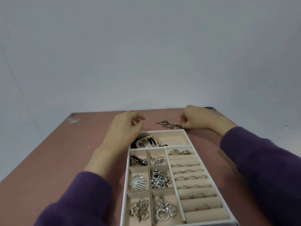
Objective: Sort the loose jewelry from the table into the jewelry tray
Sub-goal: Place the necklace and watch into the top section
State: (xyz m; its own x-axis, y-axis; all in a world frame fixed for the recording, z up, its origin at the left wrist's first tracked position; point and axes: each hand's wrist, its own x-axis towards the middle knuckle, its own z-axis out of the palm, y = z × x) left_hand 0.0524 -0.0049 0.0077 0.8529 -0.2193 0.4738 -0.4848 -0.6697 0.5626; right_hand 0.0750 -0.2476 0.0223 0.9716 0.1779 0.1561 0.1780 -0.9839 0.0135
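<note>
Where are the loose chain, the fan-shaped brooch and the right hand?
loose chain (169,124): head view, middle links on the table.
fan-shaped brooch (139,182): head view, centre of its ribs.
right hand (196,117): head view, back of hand.

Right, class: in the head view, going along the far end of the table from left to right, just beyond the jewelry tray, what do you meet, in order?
Left hand, curled and empty → bare pink table → loose chain lying on the table → right hand, fingers pinching the chain's right end.

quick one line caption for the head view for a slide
Right hand pinches a loose chain on the pink table beyond the nearly full jewelry tray; left hand hovers.
</note>
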